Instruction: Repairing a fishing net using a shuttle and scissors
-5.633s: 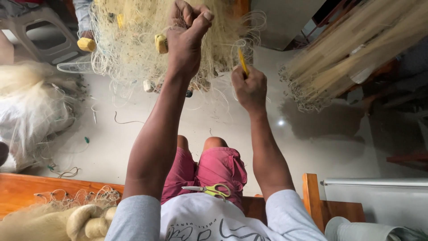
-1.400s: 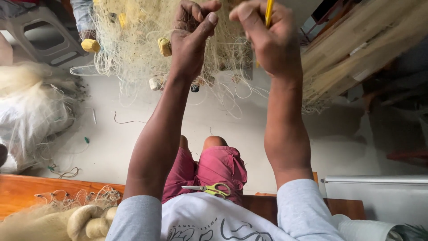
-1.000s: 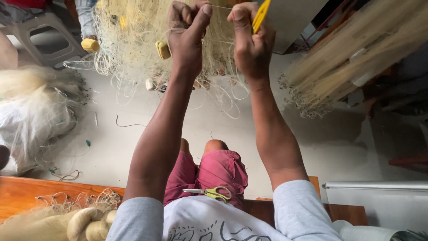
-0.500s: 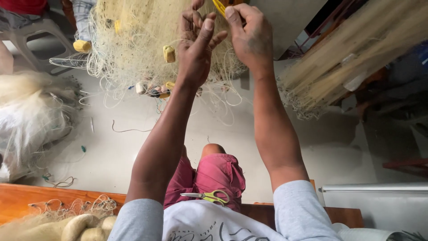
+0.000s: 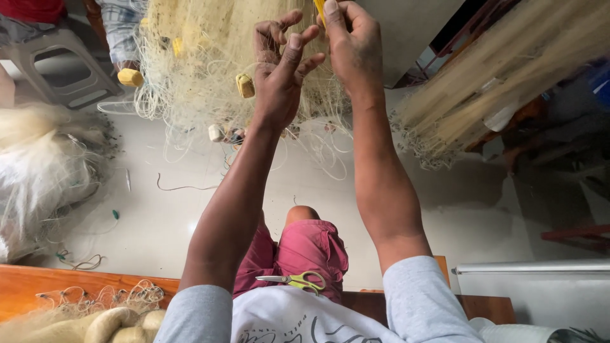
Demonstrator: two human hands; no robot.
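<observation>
- Head view: both arms are reaching up and away from the body, forearms bare, grey sleeves at the lower edge.
- The left hand is spreading its fingers loosely against the pale fishing net, thumb pointing toward the other hand; its grip is staying wide, and I cannot tell whether any strand is caught between the fingers.
- The right hand is pinching narrowly around a yellow netting needle, whose tip is poking out at the top edge, touching the net.
- The net is hanging in front of both hands, carrying small yellow floats.
- Green-handled scissors are lying on the lap, on the pink shorts.
- A second bundle of netting is hanging at the right, well apart.
- No containers are showing clearly here.
</observation>
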